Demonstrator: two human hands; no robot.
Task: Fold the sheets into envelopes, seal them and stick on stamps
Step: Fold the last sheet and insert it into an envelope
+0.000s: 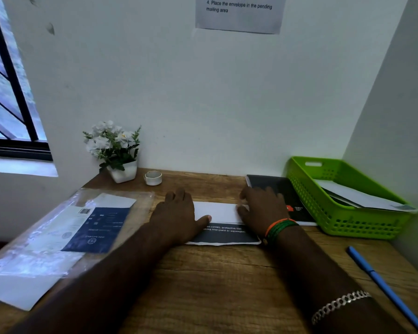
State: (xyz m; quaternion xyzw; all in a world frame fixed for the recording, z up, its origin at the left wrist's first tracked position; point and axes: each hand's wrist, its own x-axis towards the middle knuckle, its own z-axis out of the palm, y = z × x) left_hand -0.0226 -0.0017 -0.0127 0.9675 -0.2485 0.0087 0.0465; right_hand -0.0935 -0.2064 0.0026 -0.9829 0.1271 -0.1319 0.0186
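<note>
In the middle of the wooden desk [227, 273] lies a partly folded sheet [217, 212], its white upper flap turned down over a dark printed lower part with white lettering, and both hands press flat on it. The left hand [176, 213] lies palm down over the sheet's left end, fingers straight and thumb stretched along the fold line; the right hand [261, 208] lies flat on the right end, fingers spread, gripping nothing. Orange and green bangles [279, 227] ring the right wrist, and a silver chain bracelet [340, 304] sits further up that forearm. To the left, a clear plastic sleeve [65, 237] holds more printed sheets. Against the wall stand a potted white flower [115, 150] and, just beside it, a roll of tape [153, 177]. A black notebook [280, 194] lies beside the right hand, touching a green basket [323, 213] that holds envelopes [362, 196]. A blue pen [384, 288] lies near the right edge
</note>
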